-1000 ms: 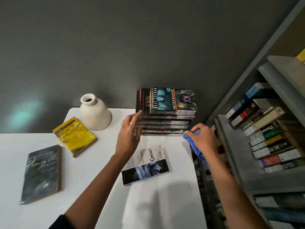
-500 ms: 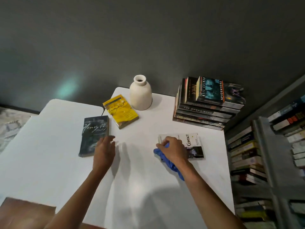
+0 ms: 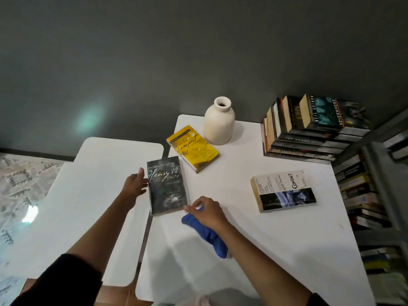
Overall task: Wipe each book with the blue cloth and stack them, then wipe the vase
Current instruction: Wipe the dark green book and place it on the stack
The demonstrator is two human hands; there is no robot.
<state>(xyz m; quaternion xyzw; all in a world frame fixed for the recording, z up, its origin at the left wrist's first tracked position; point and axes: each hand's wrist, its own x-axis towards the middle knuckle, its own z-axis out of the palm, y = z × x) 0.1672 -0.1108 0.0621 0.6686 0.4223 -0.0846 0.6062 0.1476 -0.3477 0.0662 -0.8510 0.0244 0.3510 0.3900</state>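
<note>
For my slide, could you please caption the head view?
Left hand beside Henry VI book; right hand holds blue cloth.

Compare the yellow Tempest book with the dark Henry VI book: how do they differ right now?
The Tempest book is yellow; the Henry VI book is dark. The Tempest book lies untouched beside the vase; the left hand touches the Henry VI book's left edge. Both lie flat, cover up, off the stack.

dim room, soft glare patch on dark wall, arm shadows on white table, wide-angle edge bending
</note>
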